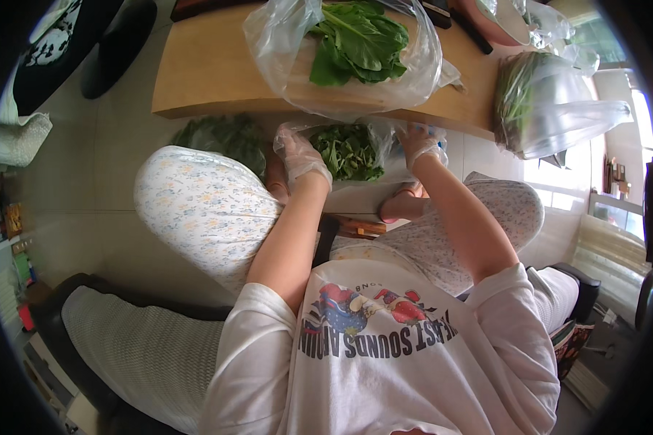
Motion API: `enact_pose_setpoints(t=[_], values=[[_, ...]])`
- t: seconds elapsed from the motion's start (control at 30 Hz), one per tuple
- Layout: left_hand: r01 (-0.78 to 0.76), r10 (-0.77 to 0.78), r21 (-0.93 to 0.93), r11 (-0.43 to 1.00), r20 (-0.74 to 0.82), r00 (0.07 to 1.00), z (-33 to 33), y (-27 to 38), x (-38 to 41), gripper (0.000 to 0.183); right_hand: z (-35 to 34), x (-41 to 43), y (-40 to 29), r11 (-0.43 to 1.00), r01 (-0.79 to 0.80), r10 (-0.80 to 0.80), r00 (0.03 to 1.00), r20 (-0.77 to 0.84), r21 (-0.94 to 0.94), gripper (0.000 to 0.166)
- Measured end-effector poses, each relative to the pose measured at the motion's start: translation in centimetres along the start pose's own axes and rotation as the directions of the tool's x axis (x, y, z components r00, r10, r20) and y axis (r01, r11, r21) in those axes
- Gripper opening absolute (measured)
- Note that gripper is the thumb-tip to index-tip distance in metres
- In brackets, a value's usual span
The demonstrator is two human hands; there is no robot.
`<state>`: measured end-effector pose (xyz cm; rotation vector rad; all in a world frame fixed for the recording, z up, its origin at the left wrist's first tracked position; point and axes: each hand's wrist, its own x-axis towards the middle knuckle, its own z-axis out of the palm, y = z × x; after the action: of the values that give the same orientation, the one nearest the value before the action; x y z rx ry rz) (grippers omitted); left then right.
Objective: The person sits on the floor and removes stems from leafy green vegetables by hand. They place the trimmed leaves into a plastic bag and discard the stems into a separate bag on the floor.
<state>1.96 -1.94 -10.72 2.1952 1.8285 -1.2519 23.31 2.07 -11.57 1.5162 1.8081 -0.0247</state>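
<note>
Low in front of me, between my knees, a clear plastic bag [383, 142] holds loose leafy greens [348, 153]. My left hand [300, 152], in a thin clear glove, grips the bag's left side. On the right side my right hand [420, 142], gloved likewise, has hold of the film, with some blue showing by the fingers. The table edge and crumpled plastic partly hide the fingertips. Above, on the wooden table [207, 65], a larger open plastic bag [280, 54] contains broad green leaves [359, 46].
Dark greens in another bag [223, 138] lie on the floor, left of my left hand. A bag of long green vegetables [528, 103] stands at the table's right end, near a pink basin [500, 22]. A black stool [118, 49] is at upper left. Chair padding [147, 348] shows behind me.
</note>
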Motion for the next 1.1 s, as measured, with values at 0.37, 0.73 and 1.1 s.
enact_pose_setpoints(t=[0.37, 0.73, 1.1], values=[[-0.884, -0.466, -0.404, 0.236, -0.845, 0.262, -8.0, -11.0, -16.4, 0.023, -4.0, -5.3, 0.0, 0.779, 0.616, -0.503, 0.723, -0.474, 0.113, 0.047], [-0.135, -0.798, -0.916, -0.378, 0.248, 0.549, 16.5, -20.9, -7.8, 0.022, -8.3, -9.2, 6.3, 0.649, 0.578, -0.44, 0.816, -0.375, 0.495, 0.055], [-0.096, -0.099, -0.039, -0.995, 0.107, 0.989, 24.3, -21.0, 8.3, 0.034, -6.2, -7.6, 5.2, 0.703, 0.412, -0.395, 0.904, -0.164, 0.58, 0.053]])
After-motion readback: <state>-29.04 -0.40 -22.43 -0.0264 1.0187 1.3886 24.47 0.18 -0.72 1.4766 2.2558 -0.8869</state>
